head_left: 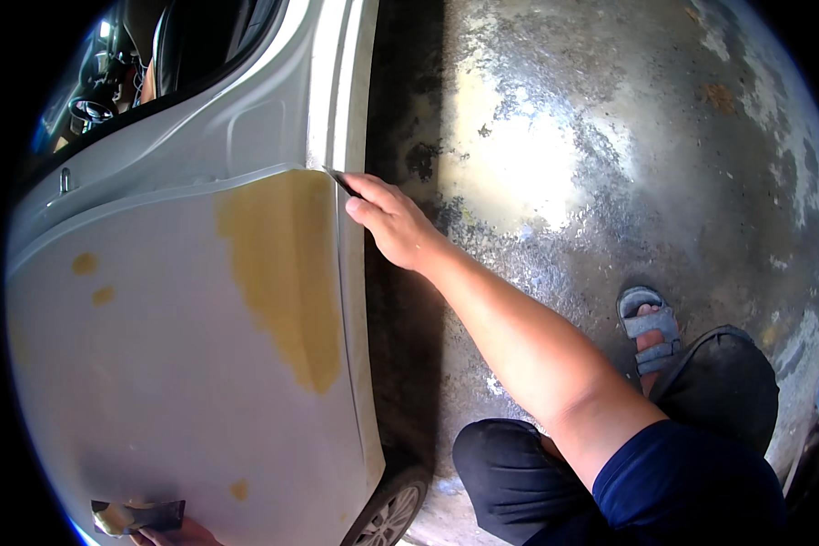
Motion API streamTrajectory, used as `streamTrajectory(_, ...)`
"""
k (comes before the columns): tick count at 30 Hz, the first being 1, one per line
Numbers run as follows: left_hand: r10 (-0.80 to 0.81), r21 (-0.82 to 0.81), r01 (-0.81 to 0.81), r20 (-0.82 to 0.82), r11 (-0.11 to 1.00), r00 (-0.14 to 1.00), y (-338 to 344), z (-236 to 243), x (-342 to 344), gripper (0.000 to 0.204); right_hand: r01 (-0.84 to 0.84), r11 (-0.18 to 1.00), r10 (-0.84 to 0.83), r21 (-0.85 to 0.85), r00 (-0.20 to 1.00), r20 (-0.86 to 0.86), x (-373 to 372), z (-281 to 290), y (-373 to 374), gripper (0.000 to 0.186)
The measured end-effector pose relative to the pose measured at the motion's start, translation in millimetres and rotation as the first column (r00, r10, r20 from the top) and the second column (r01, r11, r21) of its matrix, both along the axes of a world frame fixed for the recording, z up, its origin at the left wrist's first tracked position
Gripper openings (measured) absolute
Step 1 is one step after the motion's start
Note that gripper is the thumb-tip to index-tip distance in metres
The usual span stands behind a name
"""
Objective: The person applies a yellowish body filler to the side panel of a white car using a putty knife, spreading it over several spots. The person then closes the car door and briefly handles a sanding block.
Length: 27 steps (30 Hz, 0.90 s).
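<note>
A pale grey car door fills the left side, with a large yellow-brown filler patch near its right edge. My right hand reaches the door's upper right corner. Its fingers and thumb pinch a thin dark scraper, whose tip meets the edge by the seam; most of it is hidden. At the lower left, my left hand is partly cut off by the frame. It grips a flat dark plate with a yellowish area on it, close to the door surface.
Small yellow-brown spots dot the door. A car wheel shows below it, and a window opening above. The concrete floor is worn and stained. My bent knees and sandalled foot are at the right.
</note>
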State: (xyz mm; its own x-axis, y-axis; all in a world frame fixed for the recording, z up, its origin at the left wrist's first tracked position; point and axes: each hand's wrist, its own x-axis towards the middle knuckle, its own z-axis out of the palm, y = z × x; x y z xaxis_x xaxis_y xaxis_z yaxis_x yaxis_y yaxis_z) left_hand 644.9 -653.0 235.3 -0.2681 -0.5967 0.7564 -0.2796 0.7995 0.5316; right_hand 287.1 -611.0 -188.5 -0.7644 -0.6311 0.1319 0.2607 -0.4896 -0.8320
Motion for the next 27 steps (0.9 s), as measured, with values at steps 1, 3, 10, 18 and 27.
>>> streamTrajectory(1,-0.024,-0.028,0.025,0.046,0.999,0.999,-5.4,3.9,7.7,0.034,-0.03,0.999,0.029,-0.018,0.999,-0.032,-5.6,0.7,-3.0,0.045)
streamTrajectory(3,-0.062,-0.081,0.074,0.141,0.994,0.988,-21.9,17.6,36.7,0.033,0.004,0.999,-0.004,0.053,1.0,-0.013,6.4,7.7,-5.8,0.046)
streamTrajectory(10,0.094,-0.286,0.016,0.37,0.958,0.924,-17.1,19.2,43.1,0.033,-0.206,0.976,0.209,-0.076,0.978,0.027,7.2,-4.1,8.3,0.047)
streamTrajectory(18,0.406,-0.702,0.185,0.583,0.688,0.703,-12.1,14.2,24.2,0.045,-0.196,0.967,0.214,0.161,0.971,-0.104,0.9,3.1,2.3,0.05)
streamTrajectory(27,0.552,-0.795,0.275,0.582,0.541,0.597,-1.5,10.6,6.1,0.048,-0.297,0.937,0.325,0.187,0.934,-0.147,24.3,3.6,15.5,0.049)
